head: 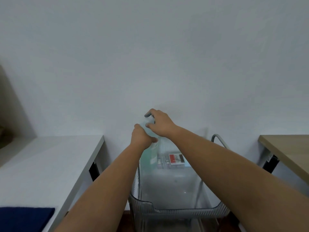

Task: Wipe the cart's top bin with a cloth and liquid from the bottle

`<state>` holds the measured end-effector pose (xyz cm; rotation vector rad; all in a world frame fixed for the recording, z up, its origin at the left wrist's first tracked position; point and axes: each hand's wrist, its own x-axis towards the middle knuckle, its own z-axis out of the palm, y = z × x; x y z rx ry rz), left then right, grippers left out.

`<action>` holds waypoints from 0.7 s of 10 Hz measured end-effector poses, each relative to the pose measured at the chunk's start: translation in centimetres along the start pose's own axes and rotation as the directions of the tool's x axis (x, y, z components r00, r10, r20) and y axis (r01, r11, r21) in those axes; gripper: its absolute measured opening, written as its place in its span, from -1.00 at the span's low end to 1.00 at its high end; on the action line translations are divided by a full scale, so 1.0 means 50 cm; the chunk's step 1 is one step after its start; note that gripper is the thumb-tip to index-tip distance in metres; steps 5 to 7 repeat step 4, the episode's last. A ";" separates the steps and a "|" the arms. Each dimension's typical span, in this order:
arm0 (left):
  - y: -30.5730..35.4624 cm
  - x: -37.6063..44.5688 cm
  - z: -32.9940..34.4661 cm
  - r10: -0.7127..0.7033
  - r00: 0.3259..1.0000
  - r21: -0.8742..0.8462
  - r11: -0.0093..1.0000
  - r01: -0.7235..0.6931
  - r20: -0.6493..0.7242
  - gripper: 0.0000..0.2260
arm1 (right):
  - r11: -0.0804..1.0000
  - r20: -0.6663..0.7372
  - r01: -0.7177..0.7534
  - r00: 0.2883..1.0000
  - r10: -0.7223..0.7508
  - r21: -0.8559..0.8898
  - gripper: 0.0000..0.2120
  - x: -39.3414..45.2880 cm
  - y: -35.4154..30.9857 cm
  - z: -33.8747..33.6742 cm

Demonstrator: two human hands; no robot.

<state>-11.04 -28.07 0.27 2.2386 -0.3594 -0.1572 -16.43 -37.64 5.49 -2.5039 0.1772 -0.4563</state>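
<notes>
A clear plastic bottle point(149, 152) with greenish liquid stands upright at the far left end of the cart's top bin point(173, 209), a clear ribbed tub. My left hand point(142, 137) grips the bottle's neck. My right hand point(158, 123) is closed over the bottle's top, covering the cap. A dark blue cloth point(25, 218) lies on the white table at the lower left, away from both hands.
A red, black and white box point(176, 159) lies in the bin's far end beside the bottle. A white table point(50, 164) stands left of the cart and a wooden table point(287, 148) to the right. A grey cart handle point(219, 138) rises behind the bin against the wall.
</notes>
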 end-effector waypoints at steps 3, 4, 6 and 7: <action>-0.003 -0.023 -0.060 0.208 0.975 0.375 0.900 -0.220 0.075 -0.63 | 1.000 0.141 -0.002 0.990 0.003 -0.011 -0.54 -0.006 0.006 0.000; -0.033 -0.054 -0.080 0.189 0.982 0.328 0.929 -0.174 -0.016 -0.56 | 0.998 0.115 0.026 0.993 -0.033 0.056 -0.46 -0.035 0.007 -0.006; -0.033 -0.054 -0.080 0.189 0.982 0.328 0.929 -0.174 -0.016 -0.56 | 0.998 0.115 0.026 0.993 -0.033 0.056 -0.46 -0.035 0.007 -0.006; -0.033 -0.054 -0.080 0.189 0.982 0.328 0.929 -0.174 -0.016 -0.56 | 0.998 0.115 0.026 0.993 -0.033 0.056 -0.46 -0.035 0.007 -0.006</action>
